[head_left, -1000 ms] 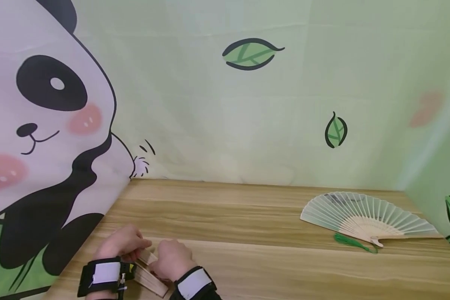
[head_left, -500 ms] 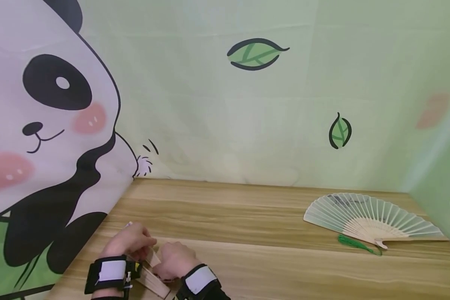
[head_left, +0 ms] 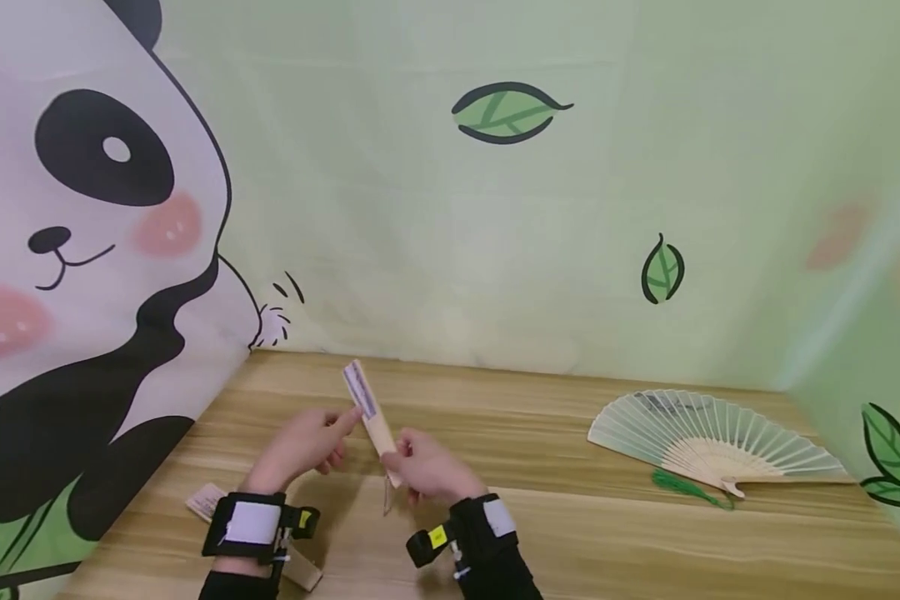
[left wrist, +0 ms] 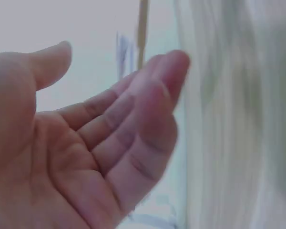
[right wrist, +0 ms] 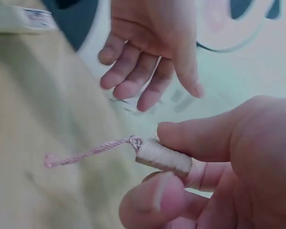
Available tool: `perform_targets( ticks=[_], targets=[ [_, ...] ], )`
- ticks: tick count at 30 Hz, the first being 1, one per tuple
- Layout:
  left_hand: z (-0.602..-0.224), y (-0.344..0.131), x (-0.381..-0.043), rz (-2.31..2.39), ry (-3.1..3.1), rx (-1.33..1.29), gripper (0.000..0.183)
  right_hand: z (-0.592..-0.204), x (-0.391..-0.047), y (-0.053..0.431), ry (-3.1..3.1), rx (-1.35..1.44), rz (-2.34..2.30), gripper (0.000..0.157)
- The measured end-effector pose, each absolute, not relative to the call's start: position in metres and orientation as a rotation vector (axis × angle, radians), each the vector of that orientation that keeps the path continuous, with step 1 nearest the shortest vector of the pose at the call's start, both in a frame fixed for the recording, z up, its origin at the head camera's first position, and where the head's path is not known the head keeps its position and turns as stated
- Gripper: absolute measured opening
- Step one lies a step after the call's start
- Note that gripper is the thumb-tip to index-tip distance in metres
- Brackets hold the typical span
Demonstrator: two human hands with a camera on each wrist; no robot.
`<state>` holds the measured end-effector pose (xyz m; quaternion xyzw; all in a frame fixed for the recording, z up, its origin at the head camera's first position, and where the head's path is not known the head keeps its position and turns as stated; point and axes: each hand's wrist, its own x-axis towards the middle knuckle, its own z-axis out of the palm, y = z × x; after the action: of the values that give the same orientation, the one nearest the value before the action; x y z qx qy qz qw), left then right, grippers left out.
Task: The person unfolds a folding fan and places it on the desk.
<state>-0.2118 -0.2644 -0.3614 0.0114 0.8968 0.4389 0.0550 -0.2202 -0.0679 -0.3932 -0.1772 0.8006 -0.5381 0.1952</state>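
Above the table, my right hand (head_left: 433,468) pinches the lower end of a folded hand fan (head_left: 375,421) between thumb and fingers. The fan tilts up to the left, its pale wooden ribs facing me and a purplish printed strip near the top. From its pivot end (right wrist: 164,158) hangs a pinkish twisted cord (right wrist: 93,151) in the right wrist view. My left hand (head_left: 303,446) is beside the fan's left side, index fingertip close to it. In the left wrist view that hand (left wrist: 105,143) has relaxed, spread fingers and an unoccupied palm.
A second folded fan (head_left: 302,570) lies on the wooden table (head_left: 540,550), partly hidden under my left wrist. At the right rests a spread pale-green fan (head_left: 720,433) with a green tassel (head_left: 686,485). A printed panda cloth (head_left: 195,333) walls the left and back.
Both hands have risen from the front left of the table and moved right. One folded fan has come up in my right hand; the other stays on the table. The left fingers have loosened.
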Motion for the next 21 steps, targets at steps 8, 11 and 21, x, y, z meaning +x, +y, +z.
perform_targets(
  ticks=[8, 11, 21],
  targets=[
    [-0.361, -0.186, -0.232, 1.601, 2.602, 0.219, 0.032, -0.377, -0.229, 0.001, 2.227, -0.511, -1.605, 0.019],
    [-0.36, -0.159, -0.238, 1.701, 2.568, 0.266, 0.029, -0.37, -0.228, 0.023, 2.251, -0.528, -1.61, 0.02],
    [-0.353, -0.109, -0.245, 1.957, 2.364, 0.337, 0.022, -0.348, -0.224, 0.06, 2.26, -0.463, -1.68, 0.024]
  ],
)
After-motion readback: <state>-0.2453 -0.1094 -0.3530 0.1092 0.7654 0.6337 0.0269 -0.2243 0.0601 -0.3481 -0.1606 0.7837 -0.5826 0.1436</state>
